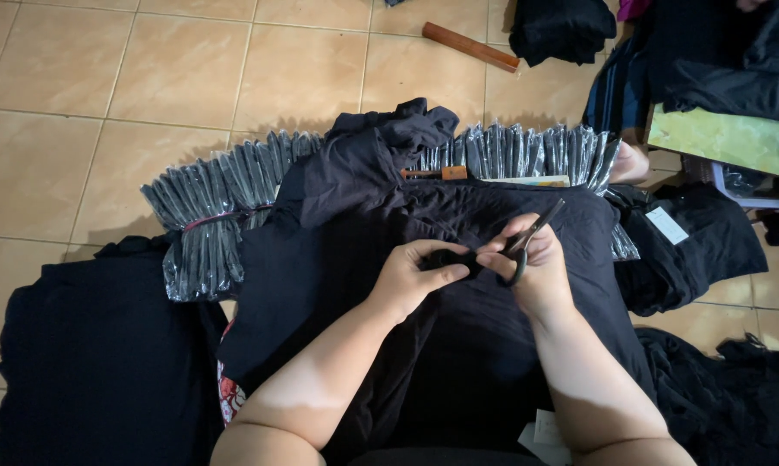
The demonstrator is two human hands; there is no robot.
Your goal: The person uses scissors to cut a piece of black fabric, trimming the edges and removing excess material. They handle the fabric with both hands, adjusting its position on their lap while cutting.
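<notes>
Left hand (413, 278) pinches black fabric garment (458, 345); right hand (532, 263) grips small black metal scissors (527, 246), blades near-closed — one slip could nick cloth.

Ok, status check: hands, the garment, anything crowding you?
Left hand pinching black garment. Right hand holding scissors at the pinched spot. Wrapped bundles just beyond, not touching the hands.

Hands: left hand (411, 276) pinching black garment (458, 345), right hand (536, 267) gripping scissors (527, 246)
</notes>
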